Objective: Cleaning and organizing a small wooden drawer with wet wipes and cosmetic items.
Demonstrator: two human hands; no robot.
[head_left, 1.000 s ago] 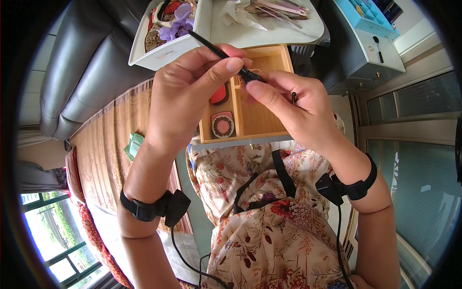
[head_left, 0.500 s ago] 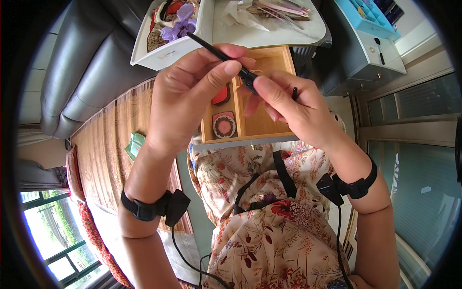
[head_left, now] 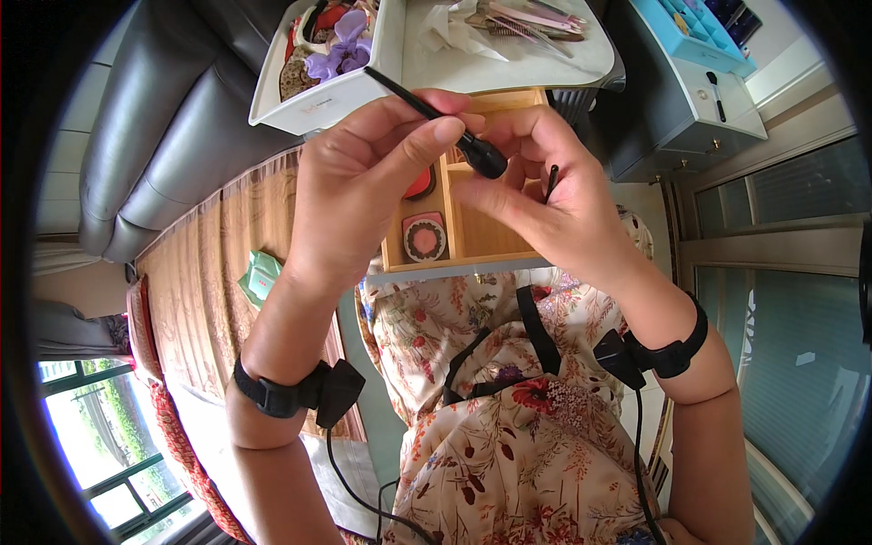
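My left hand (head_left: 363, 173) pinches a black makeup brush (head_left: 406, 94) between thumb and fingers. Its slim tapered handle points up to the left, and its thick dark end sits lower right, close to my right fingers. My right hand (head_left: 559, 186) is curled beside that thick end, thumb and forefinger apart around it; whether they touch it is unclear. A thin black stick (head_left: 551, 183) pokes out of my right hand, its other end hidden by the fingers. Below both hands is a wooden drawer (head_left: 500, 261) with a pink round compact (head_left: 424, 238) and a partly hidden red item (head_left: 421, 185).
A white bin (head_left: 336, 102) with a purple flower clip (head_left: 341, 50) stands at the far left of the tabletop. Combs and slim tools (head_left: 536, 23) lie beside a tissue (head_left: 454, 32). Right of them, a dark cabinet (head_left: 658, 118) carries a blue organiser (head_left: 695, 41) and a brush (head_left: 718, 95).
My right thumb and forefinger have spread apart from the brush, and its thick end now shows. My left hand has shifted slightly right and down with it.
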